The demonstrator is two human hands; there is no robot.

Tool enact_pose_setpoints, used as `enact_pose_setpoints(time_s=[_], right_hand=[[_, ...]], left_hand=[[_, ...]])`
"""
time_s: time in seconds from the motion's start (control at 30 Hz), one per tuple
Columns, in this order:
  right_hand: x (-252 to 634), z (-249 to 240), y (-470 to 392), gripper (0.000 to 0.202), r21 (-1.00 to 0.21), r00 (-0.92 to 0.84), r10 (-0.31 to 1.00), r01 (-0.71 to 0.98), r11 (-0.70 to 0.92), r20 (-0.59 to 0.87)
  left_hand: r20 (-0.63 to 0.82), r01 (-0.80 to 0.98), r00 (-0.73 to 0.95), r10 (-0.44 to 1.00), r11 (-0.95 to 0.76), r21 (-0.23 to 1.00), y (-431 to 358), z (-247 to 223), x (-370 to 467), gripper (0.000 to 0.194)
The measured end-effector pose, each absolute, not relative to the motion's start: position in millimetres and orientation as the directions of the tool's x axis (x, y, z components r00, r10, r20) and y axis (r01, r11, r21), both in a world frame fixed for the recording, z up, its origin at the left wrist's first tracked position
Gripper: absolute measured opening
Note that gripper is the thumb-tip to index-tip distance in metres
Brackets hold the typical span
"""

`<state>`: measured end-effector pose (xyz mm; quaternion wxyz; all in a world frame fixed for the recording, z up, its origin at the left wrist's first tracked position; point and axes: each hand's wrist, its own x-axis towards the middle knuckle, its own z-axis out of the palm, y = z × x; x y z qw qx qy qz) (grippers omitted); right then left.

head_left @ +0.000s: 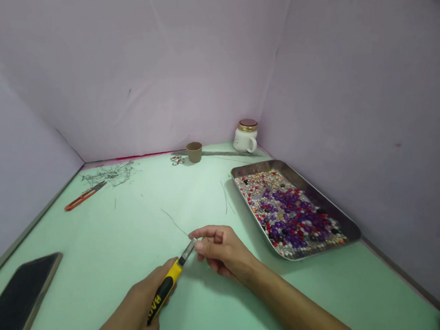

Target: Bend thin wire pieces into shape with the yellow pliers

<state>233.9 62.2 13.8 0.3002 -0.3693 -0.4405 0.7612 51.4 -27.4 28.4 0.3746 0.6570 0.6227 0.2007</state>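
Observation:
My left hand [142,297] is wrapped round a pair of pliers [167,286] with a yellow-and-black handle and a short metal nose. Only one handle shows; the rest is hidden in the palm. My right hand [222,250] pinches a thin wire [174,222] between thumb and forefinger, right at the tip of the pliers. The wire's free length runs away up and to the left over the green tabletop [111,258]. Whether the jaws grip the wire is too small to tell.
A metal tray [318,191] of mixed beads lies at right. Behind stand a white lidded mug [245,139] and a small brown cup [194,153], beside beaded pieces [177,160]. Orange snips [85,196], wire scraps [113,172] and a phone [22,291] lie at left.

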Motion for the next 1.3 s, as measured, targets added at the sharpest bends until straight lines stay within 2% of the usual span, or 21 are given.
enact_pose_setpoints(time_s=[0.1,0.23,0.43,0.6,0.67,0.8,1.07,1.2,1.3], right_hand=[[234,13,61,0.028,-0.904,-0.578,0.763,-0.096,-0.417,-0.291],[231,15,60,0.019,-0.926,-0.497,0.821,-0.083,-0.368,-0.282],[229,19,57,0.014,-0.948,-0.444,0.862,-0.079,-0.310,-0.245],[229,19,56,0.014,-0.954,-0.434,0.877,-0.112,-0.279,-0.205],[229,19,56,0.014,-0.952,-0.409,0.890,-0.128,-0.277,-0.204],[227,20,56,0.016,-0.947,-0.367,0.902,-0.134,-0.291,-0.225],[224,17,55,0.018,-0.949,-0.347,0.908,-0.121,-0.293,-0.236],[224,16,55,0.018,-0.949,-0.357,0.906,-0.129,-0.289,-0.227],[225,17,55,0.019,-0.949,-0.353,0.906,-0.122,-0.291,-0.232]], left_hand=[[-0.181,0.692,0.176,0.968,0.009,0.722,-30,24,50,0.064],[-0.130,0.719,0.153,0.980,-0.020,0.695,-28,32,59,0.060],[-0.304,0.721,0.224,0.926,0.052,0.691,-23,49,63,0.045],[-0.405,0.755,0.161,0.900,0.152,0.638,-26,50,60,0.063],[-0.376,0.743,0.147,0.915,0.149,0.653,-26,49,60,0.066],[-0.303,0.692,0.211,0.929,0.077,0.717,-24,45,62,0.052],[-0.269,0.751,0.077,0.960,0.122,0.649,-27,37,64,0.043],[-0.346,0.717,0.166,0.923,0.128,0.686,-24,48,62,0.044],[-0.424,0.687,0.249,0.871,0.149,0.711,-19,57,60,0.052]])
